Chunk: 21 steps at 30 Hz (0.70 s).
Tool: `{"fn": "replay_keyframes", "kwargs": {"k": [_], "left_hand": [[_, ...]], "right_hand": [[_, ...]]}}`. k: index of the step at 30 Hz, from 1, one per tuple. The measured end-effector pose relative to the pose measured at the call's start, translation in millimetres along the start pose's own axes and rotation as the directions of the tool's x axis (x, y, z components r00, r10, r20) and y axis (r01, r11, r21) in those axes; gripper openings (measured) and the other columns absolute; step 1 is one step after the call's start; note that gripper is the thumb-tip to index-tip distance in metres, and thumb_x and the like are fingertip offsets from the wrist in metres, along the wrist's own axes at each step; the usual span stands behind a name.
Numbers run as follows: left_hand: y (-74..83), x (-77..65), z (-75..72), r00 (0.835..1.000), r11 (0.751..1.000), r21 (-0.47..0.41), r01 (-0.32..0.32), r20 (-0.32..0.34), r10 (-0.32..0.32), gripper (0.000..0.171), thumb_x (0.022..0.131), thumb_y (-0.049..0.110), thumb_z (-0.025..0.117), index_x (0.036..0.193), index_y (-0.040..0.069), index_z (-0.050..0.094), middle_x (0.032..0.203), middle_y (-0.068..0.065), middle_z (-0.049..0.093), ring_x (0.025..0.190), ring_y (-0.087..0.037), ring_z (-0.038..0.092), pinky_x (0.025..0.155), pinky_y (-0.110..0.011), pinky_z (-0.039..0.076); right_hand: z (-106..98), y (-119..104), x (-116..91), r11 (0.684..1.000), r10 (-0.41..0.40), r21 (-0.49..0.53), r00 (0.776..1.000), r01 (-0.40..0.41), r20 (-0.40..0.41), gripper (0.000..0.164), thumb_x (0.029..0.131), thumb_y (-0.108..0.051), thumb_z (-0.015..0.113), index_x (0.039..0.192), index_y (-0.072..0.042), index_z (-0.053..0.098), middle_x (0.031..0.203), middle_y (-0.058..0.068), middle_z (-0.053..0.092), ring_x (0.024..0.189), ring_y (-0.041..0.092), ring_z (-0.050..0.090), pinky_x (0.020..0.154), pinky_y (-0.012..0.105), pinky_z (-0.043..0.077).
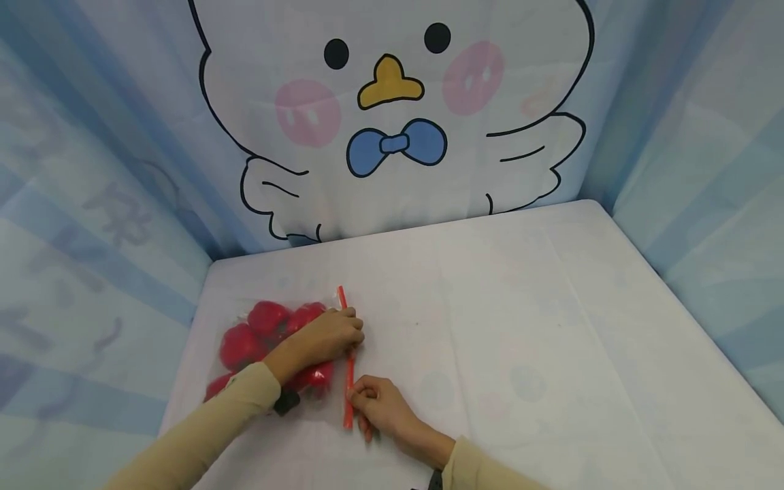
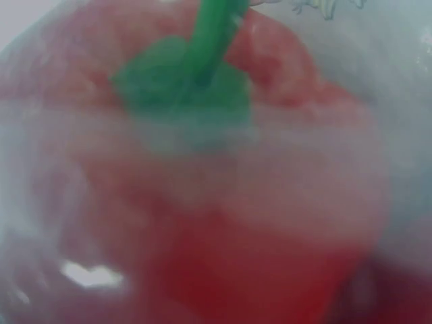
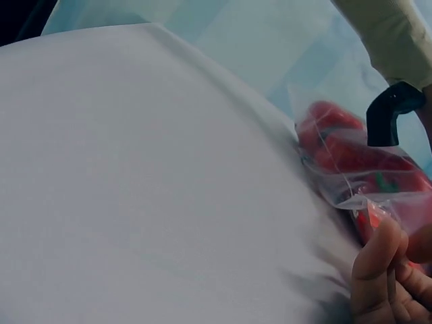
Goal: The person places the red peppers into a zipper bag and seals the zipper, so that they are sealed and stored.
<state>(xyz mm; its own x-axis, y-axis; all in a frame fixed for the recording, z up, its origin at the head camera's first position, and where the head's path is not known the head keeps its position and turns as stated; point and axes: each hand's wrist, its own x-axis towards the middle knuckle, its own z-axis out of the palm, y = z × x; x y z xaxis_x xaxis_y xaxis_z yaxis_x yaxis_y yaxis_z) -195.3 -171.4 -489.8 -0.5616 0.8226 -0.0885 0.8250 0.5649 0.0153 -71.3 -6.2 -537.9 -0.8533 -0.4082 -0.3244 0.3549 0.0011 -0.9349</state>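
Observation:
A clear plastic bag (image 3: 324,172) holds several red bell peppers (image 1: 267,318) and lies at the table's left. Along its right edge runs a long, narrow red strip (image 1: 350,373). My left hand (image 1: 327,335) reaches across the bag and grips the strip near its upper part, fingers curled. Lower down, my right hand (image 1: 381,406) pinches the strip's near end between thumb and fingers. In the right wrist view those fingers (image 3: 378,253) hold the bag's corner. One pepper (image 2: 223,223) with a green stem fills the left wrist view, behind cloudy plastic; the left hand is out of sight there.
The white-covered table (image 1: 527,327) stretches off to the right. A printed curtain (image 1: 392,197) stands along its back edge, and blue-striped curtains (image 1: 704,204) hang at the sides. A black wrist camera mount (image 3: 385,121) sits by the left sleeve, over the bag.

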Motion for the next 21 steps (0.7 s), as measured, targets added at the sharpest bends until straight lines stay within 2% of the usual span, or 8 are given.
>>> {"fn": "replay_keyframes", "kwargs": {"k": [12, 21], "left_hand": [[-0.9, -2.1, 2.1, 1.000, 1.000, 0.002, 0.011, -0.018, -0.011, 0.012, 0.084, 0.016, 0.083, 0.077, 0.022, 0.075, 0.079, 0.007, 0.065, 0.082, -0.012, 0.053, 0.064, -0.023, 0.041], [-0.4, 1.3, 1.7, 0.999, 0.999, -0.027, 0.047, 0.003, -0.047, 0.008, 0.085, 0.019, 0.084, 0.080, 0.021, 0.078, 0.079, 0.007, 0.066, 0.083, -0.012, 0.052, 0.066, -0.023, 0.045]], "right_hand": [[5.7, 6.9, -13.5, 0.999, 0.012, 0.029, 1.000, -0.012, 0.015, 0.020, 0.101, -0.014, 0.063, 0.094, 0.005, 0.062, 0.057, -0.002, 0.054, 0.039, 0.008, 0.046, 0.040, 0.022, 0.042], [6.5, 5.5, -25.5, 0.999, -0.008, 0.041, 1.000, 0.007, 0.015, 0.026, 0.102, -0.014, 0.063, 0.096, 0.011, 0.061, 0.063, -0.001, 0.054, 0.040, 0.008, 0.045, 0.040, 0.022, 0.041]]}}
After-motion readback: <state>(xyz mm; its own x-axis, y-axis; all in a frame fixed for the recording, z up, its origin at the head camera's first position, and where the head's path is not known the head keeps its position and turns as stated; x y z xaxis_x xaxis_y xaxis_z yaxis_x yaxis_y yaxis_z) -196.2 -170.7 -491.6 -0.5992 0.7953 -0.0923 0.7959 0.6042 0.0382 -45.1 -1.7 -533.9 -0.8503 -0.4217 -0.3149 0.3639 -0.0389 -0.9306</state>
